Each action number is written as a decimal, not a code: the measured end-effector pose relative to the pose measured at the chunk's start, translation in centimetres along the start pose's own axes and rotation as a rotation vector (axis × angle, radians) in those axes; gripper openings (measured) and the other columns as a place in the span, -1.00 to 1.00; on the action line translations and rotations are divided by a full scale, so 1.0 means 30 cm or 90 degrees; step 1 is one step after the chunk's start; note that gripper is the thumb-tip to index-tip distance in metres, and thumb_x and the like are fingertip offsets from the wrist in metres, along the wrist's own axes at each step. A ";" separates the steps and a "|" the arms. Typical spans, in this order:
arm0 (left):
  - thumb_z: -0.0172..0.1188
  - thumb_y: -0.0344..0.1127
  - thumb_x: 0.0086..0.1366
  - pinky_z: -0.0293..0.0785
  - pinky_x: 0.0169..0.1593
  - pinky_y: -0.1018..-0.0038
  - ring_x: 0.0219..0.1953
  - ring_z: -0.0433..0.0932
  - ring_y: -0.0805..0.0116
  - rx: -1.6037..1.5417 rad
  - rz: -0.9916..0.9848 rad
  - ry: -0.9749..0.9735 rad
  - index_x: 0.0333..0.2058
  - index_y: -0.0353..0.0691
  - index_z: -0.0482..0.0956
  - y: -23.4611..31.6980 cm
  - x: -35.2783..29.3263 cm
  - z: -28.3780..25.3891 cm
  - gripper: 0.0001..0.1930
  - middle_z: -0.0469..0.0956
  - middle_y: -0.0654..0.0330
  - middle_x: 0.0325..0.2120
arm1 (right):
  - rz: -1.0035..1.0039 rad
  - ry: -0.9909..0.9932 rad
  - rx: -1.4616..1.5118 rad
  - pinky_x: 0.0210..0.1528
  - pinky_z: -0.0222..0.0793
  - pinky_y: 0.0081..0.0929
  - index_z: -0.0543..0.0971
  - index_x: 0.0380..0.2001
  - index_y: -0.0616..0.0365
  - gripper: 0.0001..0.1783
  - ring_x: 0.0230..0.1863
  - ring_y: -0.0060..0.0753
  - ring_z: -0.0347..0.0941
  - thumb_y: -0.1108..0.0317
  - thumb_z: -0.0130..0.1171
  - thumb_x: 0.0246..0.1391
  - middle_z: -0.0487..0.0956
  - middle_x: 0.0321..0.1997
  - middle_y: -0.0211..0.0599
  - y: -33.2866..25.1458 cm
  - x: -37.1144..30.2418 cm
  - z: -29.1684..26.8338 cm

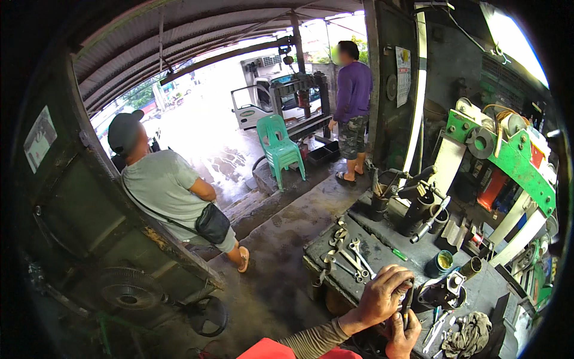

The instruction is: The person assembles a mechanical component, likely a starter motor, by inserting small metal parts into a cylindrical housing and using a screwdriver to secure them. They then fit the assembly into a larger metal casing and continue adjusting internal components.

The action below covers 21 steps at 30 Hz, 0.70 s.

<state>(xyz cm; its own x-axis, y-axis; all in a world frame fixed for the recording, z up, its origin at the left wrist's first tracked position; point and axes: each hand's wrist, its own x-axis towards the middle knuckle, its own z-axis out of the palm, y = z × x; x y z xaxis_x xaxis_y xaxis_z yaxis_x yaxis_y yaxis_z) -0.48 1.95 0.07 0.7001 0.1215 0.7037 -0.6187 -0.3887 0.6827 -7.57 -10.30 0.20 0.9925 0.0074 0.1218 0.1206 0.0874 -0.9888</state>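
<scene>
Over the near part of a dark workbench (382, 245), my left hand (381, 296) has its fingers curled over the top of a small dark part (408, 301) whose kind I cannot make out. My right hand (403, 336) grips it from below, thumb raised along its side. Just right of my hands stands a metal housing (442, 294) with a round opening and a bolted top. Several combination wrenches (357, 257) lie beyond my left hand. Nearer, more wrenches (435, 331) lie beside a crumpled grey rag (469, 336).
A blue open can (441, 262) and a green marker-like stick (399, 254) sit on the bench. Dark tool cups (417, 212) stand behind. A green-and-white frame (508, 152) rises at right. Stacked green chairs (278, 146), a seated person (164, 185) and a standing person (353, 96) are beyond.
</scene>
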 end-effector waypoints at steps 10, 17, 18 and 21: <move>0.24 -0.37 0.48 0.55 0.02 0.22 -0.12 0.65 -0.04 -0.039 -0.029 -0.032 -0.10 -0.28 0.60 0.009 -0.034 0.080 -0.87 0.64 0.04 -0.23 | -0.048 0.000 -0.145 -0.34 0.24 -0.49 0.59 -0.13 0.32 -0.82 -0.38 -0.59 0.28 0.37 0.17 0.45 0.47 -0.42 -0.47 -0.034 -0.029 -0.081; 0.33 -0.39 0.41 0.58 0.06 0.25 -0.08 0.68 0.01 -0.107 -0.054 -0.100 -0.09 -0.30 0.67 0.023 -0.049 0.169 -0.84 0.68 0.00 -0.18 | 0.071 0.020 -0.039 -0.49 0.30 -0.53 0.62 -0.30 0.26 -0.66 -0.53 -0.55 0.48 0.17 0.19 0.45 0.61 -0.51 -0.42 0.085 -0.063 -0.250; 0.34 -0.36 0.42 0.58 0.09 0.28 -0.07 0.68 0.13 -0.138 -0.140 -0.126 -0.08 -0.28 0.69 0.013 -0.061 0.166 -0.83 0.70 0.06 -0.15 | 0.114 0.044 0.031 -0.46 0.37 -0.53 0.64 -0.28 0.27 -0.65 -0.49 -0.52 0.54 0.17 0.20 0.45 0.66 -0.47 -0.38 0.118 -0.092 -0.306; 0.37 -0.30 0.47 0.56 -0.03 0.48 -0.18 0.60 0.48 -0.319 -0.288 -0.098 0.00 -0.34 0.68 -0.027 -0.088 0.145 -0.74 0.70 0.24 -0.18 | 0.146 0.120 0.007 -0.33 0.57 -0.49 0.66 -0.27 0.27 -0.66 -0.39 -0.45 0.64 0.17 0.23 0.44 0.72 -0.37 -0.29 0.242 -0.176 -0.537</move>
<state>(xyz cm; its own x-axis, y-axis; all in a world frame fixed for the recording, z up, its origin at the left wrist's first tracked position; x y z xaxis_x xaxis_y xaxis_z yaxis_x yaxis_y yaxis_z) -0.28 -2.05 -3.20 0.9479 0.0275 0.3175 -0.3181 0.1430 0.9372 -11.66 -25.75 -9.00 0.9798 -0.1569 -0.1237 -0.1062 0.1150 -0.9877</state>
